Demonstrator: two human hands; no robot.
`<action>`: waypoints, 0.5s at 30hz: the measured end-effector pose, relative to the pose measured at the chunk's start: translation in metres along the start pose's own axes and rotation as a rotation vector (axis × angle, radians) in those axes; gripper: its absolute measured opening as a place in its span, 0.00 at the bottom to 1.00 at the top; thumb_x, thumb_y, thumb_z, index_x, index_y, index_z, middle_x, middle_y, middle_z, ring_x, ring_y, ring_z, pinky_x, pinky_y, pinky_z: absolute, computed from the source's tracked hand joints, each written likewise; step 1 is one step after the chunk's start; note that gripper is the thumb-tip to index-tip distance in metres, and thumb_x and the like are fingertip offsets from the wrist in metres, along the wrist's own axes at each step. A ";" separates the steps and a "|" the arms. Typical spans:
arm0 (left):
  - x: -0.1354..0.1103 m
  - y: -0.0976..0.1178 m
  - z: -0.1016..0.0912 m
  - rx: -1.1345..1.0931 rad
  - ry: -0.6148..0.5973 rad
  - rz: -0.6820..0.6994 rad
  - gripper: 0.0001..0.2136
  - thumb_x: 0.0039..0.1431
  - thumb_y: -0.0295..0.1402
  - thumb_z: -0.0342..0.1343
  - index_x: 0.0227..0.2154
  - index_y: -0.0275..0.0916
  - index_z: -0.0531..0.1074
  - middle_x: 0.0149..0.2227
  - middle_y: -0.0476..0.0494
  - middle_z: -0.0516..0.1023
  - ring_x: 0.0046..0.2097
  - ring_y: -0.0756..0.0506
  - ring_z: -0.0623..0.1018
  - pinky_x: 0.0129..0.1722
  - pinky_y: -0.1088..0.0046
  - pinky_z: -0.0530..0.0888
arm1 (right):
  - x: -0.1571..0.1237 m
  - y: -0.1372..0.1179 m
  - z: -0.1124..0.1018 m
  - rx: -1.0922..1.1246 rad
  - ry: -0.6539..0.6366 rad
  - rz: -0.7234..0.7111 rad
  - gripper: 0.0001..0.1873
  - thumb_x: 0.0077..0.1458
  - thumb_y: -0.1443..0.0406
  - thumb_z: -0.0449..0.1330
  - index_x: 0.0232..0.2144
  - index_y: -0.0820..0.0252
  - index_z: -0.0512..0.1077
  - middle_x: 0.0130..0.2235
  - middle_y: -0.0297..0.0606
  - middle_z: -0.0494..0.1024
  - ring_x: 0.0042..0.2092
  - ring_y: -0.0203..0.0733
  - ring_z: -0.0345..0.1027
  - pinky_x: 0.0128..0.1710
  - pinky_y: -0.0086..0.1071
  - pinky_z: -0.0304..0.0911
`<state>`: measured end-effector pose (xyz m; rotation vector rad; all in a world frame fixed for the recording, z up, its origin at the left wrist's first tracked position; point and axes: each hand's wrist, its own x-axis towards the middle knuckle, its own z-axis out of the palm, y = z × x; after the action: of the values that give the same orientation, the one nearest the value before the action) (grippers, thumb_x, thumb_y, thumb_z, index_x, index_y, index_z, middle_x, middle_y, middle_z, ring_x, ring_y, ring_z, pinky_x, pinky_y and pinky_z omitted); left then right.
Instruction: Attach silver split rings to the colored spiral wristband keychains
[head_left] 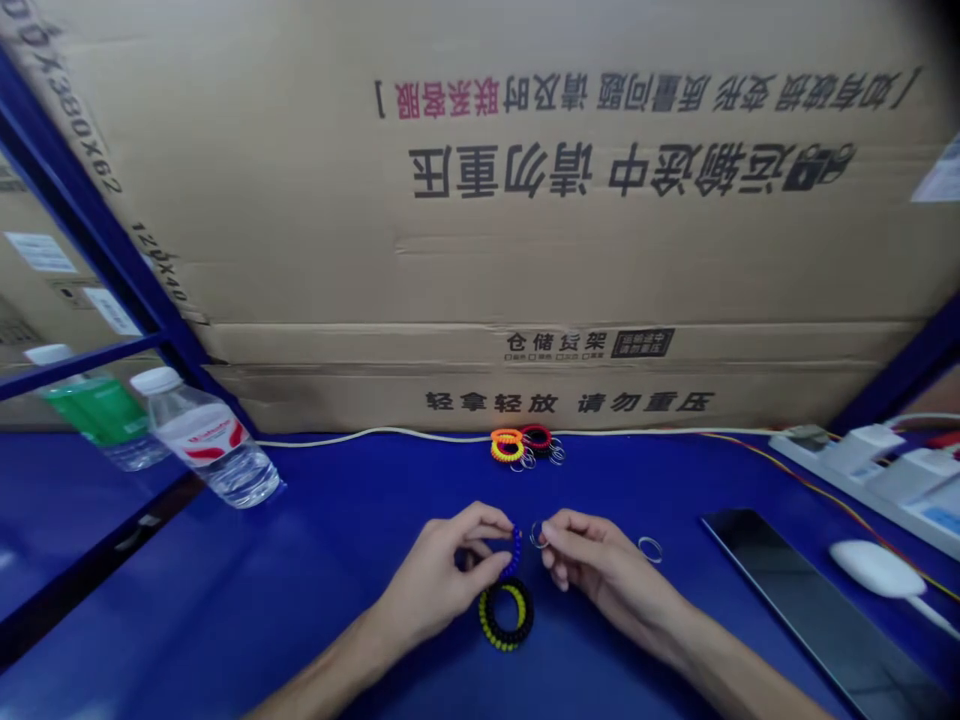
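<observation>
My left hand (442,565) pinches a blue plastic spiral coil keyring (514,552), with part of the coil hidden by my fingers. Between the fingertips of my right hand (600,565) is a small metal split ring (537,535), held close to the blue coil. Just below my hands, a black and yellow spiral coil (506,615) lies on the blue tabletop (375,610). Another split ring (650,549) lies to the right of my right hand. Farther back is a small heap of orange, yellow, red and black coils (521,447) with metal rings.
A large cardboard carton (525,250) stands along the table's far side, with a pale cable (375,433) at its base. Water bottles (214,440) stand at the left. A dark flat panel (817,610), white computer mouse (877,568) and power strip (862,470) lie at the right.
</observation>
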<state>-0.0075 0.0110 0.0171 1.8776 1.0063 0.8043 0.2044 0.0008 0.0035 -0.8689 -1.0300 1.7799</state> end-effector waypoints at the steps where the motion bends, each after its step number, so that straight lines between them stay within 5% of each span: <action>1: 0.000 0.001 0.000 0.009 0.001 0.007 0.08 0.59 0.29 0.56 0.42 0.40 0.69 0.39 0.48 0.80 0.32 0.50 0.78 0.34 0.77 0.72 | 0.000 0.001 0.000 0.013 -0.008 -0.001 0.11 0.54 0.61 0.65 0.28 0.65 0.73 0.27 0.36 0.75 0.26 0.32 0.62 0.29 0.27 0.57; 15: -0.004 0.000 0.001 0.134 -0.039 0.097 0.11 0.60 0.28 0.55 0.46 0.42 0.72 0.35 0.50 0.79 0.31 0.51 0.75 0.32 0.80 0.70 | 0.000 0.006 0.003 -0.002 -0.060 0.009 0.13 0.58 0.60 0.61 0.30 0.66 0.74 0.27 0.38 0.75 0.26 0.32 0.63 0.29 0.28 0.59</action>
<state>-0.0086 0.0074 0.0162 2.0625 0.9714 0.7697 0.1998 -0.0020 -0.0009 -0.8262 -1.0680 1.8225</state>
